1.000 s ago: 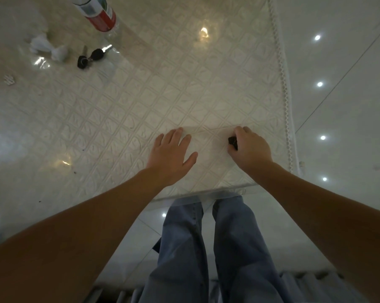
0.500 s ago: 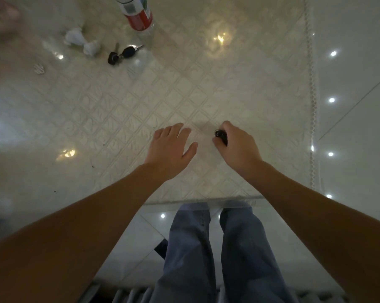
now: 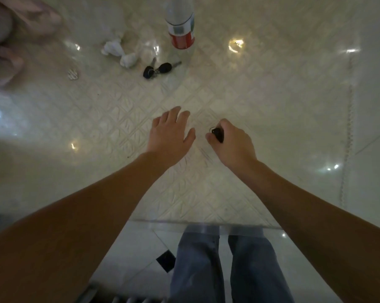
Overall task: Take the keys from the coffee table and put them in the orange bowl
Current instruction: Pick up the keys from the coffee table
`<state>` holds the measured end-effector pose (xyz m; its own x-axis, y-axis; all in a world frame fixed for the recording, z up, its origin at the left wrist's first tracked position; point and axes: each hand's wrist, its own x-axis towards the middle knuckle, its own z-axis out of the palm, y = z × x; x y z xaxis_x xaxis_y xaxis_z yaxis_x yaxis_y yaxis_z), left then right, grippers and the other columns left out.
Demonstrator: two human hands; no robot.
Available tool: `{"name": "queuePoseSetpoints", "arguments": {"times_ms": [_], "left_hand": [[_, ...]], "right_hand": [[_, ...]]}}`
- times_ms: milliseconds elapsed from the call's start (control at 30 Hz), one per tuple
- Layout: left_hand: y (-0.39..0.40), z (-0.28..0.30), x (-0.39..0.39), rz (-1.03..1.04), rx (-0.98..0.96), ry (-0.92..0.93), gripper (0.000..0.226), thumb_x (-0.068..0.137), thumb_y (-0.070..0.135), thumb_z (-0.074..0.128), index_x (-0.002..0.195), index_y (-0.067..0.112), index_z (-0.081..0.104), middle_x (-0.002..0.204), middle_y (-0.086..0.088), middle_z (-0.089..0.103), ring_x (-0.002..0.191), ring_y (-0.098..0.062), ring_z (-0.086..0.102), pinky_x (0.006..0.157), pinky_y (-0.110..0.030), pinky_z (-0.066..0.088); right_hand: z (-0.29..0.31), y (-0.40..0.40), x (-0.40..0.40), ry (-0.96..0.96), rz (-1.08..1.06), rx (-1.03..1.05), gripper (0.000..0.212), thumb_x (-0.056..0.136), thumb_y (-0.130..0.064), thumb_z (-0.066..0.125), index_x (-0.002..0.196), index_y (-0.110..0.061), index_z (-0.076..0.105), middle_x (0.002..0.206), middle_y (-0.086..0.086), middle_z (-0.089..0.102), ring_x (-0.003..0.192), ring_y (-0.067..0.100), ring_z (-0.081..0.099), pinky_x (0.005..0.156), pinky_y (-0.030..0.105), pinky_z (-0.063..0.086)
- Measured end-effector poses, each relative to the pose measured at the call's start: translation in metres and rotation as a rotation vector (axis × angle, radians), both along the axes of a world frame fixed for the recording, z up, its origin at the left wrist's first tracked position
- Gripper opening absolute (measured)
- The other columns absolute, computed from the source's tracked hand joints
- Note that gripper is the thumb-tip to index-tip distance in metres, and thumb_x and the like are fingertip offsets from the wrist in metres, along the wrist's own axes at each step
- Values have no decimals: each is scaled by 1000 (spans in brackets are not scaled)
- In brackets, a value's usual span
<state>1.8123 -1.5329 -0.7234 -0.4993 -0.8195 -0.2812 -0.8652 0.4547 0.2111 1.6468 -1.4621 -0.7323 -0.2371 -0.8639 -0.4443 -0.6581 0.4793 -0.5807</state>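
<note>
My right hand (image 3: 232, 142) is closed around a small black key fob (image 3: 218, 134), held just above the glass coffee table (image 3: 272, 101). Beside it, my left hand (image 3: 170, 137) hovers flat with its fingers spread and nothing in it. A second set of black-headed keys (image 3: 159, 68) lies on the table farther back, in front of a bottle. No orange bowl shows in the head view.
A clear bottle with a red and white label (image 3: 180, 29) stands at the back. Crumpled white tissues (image 3: 119, 52) lie left of the far keys, with a small silvery bit (image 3: 73, 74) farther left. The table's near edge (image 3: 206, 224) runs above my jeans-clad legs.
My view has shifted toward the back of the table, so the bottle and far keys sit lower in frame. My right hand has lifted with the fob, both hands moving forward.
</note>
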Motion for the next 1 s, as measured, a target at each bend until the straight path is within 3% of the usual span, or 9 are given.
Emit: {"name": "queuePoseSetpoints", "arguments": {"times_ms": [200, 367, 533, 700, 800, 900, 1000], "left_hand": [[-58, -5, 2, 125, -52, -9, 56, 93, 43, 45, 139, 14, 31, 152, -18, 26, 135, -33, 31, 106, -50, 33], [-92, -13, -2, 264, -29, -34, 70, 91, 43, 51, 146, 16, 20, 157, -19, 11, 141, -37, 17, 109, -52, 28], [-115, -21, -5, 319, 78, -59, 69, 92, 45, 49, 149, 23, 17, 159, -15, 4, 143, -36, 8, 109, -53, 25], [-120, -23, -5, 338, 99, 5, 55, 92, 42, 50, 139, 19, 36, 149, -15, 28, 134, -35, 27, 101, -51, 39], [-115, -21, -7, 313, 40, 33, 40, 90, 39, 55, 119, 12, 51, 134, -12, 41, 121, -31, 39, 91, -46, 46], [-104, -19, -9, 259, 18, 18, 26, 87, 32, 60, 100, 10, 58, 125, -11, 44, 113, -28, 41, 81, -41, 47], [-90, -19, -9, 204, 0, 26, 16, 86, 21, 59, 98, 11, 56, 117, -10, 46, 106, -26, 43, 74, -36, 45]], "right_hand": [[5, -21, 6, -32, -10, -8, 24, 91, -45, 54, 86, -23, 47, 63, -11, 51, 55, 5, 49, 47, 26, 30], [6, -25, 10, -38, -5, 27, 21, 91, -46, 54, 89, -25, 49, 68, -11, 56, 59, 4, 53, 50, 25, 35], [1, -25, 9, -43, -1, 48, 20, 90, -47, 55, 91, -27, 49, 70, -13, 55, 62, 3, 52, 51, 24, 36], [-2, -19, 9, -39, -7, 37, 21, 90, -47, 56, 90, -27, 49, 71, -13, 55, 62, 3, 52, 51, 24, 36], [-3, -16, 10, -41, -13, 38, 21, 90, -46, 56, 90, -27, 48, 71, -13, 55, 62, 3, 52, 50, 22, 34], [-3, -15, 11, -48, -20, 53, 21, 90, -48, 55, 90, -28, 49, 72, -12, 57, 63, 4, 54, 51, 23, 35], [-2, -12, 13, -53, -28, 59, 21, 89, -48, 55, 90, -28, 49, 70, -13, 56, 62, 2, 53, 51, 22, 35]]}}
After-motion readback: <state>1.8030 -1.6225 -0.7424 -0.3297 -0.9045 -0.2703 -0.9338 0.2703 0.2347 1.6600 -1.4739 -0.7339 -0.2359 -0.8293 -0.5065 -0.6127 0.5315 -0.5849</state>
